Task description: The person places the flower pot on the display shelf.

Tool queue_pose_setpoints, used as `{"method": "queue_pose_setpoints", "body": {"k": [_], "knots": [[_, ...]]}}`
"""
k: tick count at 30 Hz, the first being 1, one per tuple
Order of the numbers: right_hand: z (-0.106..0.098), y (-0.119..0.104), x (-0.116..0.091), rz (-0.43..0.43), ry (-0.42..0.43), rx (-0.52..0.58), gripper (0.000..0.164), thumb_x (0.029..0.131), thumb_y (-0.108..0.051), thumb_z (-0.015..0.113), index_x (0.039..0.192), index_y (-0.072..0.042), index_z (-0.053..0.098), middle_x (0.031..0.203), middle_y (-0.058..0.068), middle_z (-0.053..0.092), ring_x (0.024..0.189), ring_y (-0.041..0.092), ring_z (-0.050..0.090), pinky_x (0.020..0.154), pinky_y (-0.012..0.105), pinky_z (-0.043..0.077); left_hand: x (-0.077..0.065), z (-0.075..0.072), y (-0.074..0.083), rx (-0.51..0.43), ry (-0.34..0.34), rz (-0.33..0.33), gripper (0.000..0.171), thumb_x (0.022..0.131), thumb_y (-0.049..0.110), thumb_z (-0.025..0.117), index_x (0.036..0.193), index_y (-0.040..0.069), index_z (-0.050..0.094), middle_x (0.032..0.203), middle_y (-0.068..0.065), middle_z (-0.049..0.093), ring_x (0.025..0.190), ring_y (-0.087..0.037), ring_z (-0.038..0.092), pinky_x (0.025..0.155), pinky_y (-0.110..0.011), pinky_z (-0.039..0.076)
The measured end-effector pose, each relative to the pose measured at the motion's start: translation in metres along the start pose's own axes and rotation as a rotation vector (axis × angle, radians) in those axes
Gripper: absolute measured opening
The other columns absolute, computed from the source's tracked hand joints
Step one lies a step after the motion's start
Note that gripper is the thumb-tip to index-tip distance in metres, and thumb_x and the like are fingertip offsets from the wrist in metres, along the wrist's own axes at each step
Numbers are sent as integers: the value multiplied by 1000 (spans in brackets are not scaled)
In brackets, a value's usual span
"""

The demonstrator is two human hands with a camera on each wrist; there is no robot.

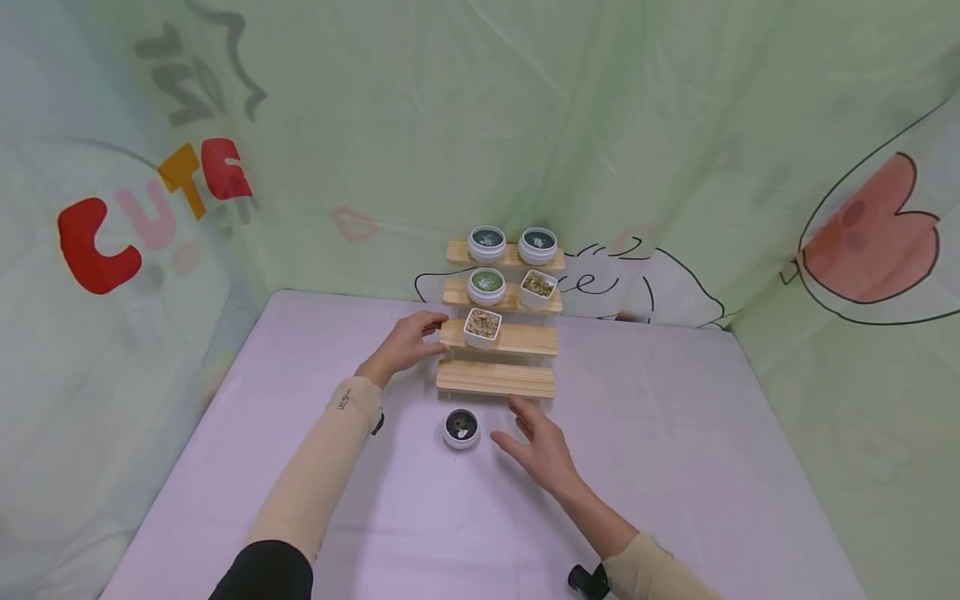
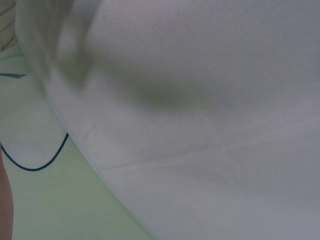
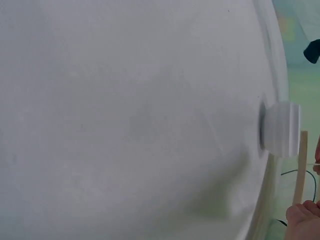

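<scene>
A wooden stepped stand (image 1: 517, 380) with several board tiers rises at the back of the table. At its left end, my left hand (image 1: 405, 343) holds the second-lowest board between thumb and fingers. My right hand (image 1: 543, 450) is spread loosely and holds nothing. Its index fingertip is at the lowest board's front edge; whether it touches is unclear. To its left a round white pot with dark filling (image 1: 461, 428) stands on the table, seen side-on as a white pot (image 3: 282, 130) in the right wrist view. A square white pot of pale pebbles (image 1: 482, 327) sits on the board by my left hand.
Above stand a round pot with a green plant (image 1: 487, 285), a square pot with a greenish plant (image 1: 537, 287), and two round dark pots (image 1: 487, 243) on the top board. A light cloth (image 1: 675, 467) covers the table. Printed curtains (image 1: 420, 125) hang behind and beside it.
</scene>
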State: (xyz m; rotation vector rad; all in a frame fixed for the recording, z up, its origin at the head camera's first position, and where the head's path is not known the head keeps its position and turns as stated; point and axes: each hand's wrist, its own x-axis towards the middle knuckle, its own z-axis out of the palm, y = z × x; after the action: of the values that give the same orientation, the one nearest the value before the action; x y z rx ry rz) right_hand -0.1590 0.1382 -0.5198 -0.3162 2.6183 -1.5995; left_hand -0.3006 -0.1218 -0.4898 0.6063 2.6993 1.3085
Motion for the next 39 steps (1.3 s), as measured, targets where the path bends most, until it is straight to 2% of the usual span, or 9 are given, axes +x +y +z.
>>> {"method": "queue_pose_setpoints", "body": {"k": [7,13,16,20,25,32,39], "knots": [[18,10,-5,-47,-31,119,66,80,-5,80,136,10,50,139,26,50,131,38,47,108,36,42,0,0,0,-1,1,-6,59,85,9,77,135,-7,52,132,-21,55,122,-31,55,107,-31,46],[31,10,-6,-38,-51,123,66,78,-3,81,135,10,50,139,27,50,129,39,48,108,36,42,0,0,1,4,-5,-14,59,85,9,77,136,-6,51,134,-21,54,123,-31,54,107,-32,46],[36,11,-5,-50,-41,129,65,78,-1,81,133,12,50,138,29,50,128,40,49,107,34,43,0,0,2,0,-6,-14,59,85,9,77,136,-6,51,134,-21,54,123,-31,54,108,-32,46],[40,8,-4,-68,-20,116,64,78,0,80,131,15,50,135,31,51,126,42,50,106,37,44,1,1,2,-15,-7,-16,58,86,8,76,136,-7,51,134,-21,54,124,-31,54,108,-32,45],[47,15,0,-48,-22,121,65,79,-4,81,133,14,50,135,30,51,127,41,50,105,34,44,0,2,1,-25,-3,-9,58,86,8,76,136,-7,51,134,-22,54,124,-32,54,108,-31,45],[55,14,3,-24,-30,225,65,79,2,79,134,16,47,136,33,49,128,40,48,105,30,44,-1,1,1,-22,5,-6,58,85,8,77,135,-7,51,134,-22,54,123,-32,54,107,-32,46],[58,16,4,11,-23,227,64,80,2,78,135,15,47,137,31,49,128,38,49,104,27,45,1,1,0,-29,2,-14,58,85,8,77,136,-7,51,134,-21,54,124,-31,54,108,-31,45]]}}
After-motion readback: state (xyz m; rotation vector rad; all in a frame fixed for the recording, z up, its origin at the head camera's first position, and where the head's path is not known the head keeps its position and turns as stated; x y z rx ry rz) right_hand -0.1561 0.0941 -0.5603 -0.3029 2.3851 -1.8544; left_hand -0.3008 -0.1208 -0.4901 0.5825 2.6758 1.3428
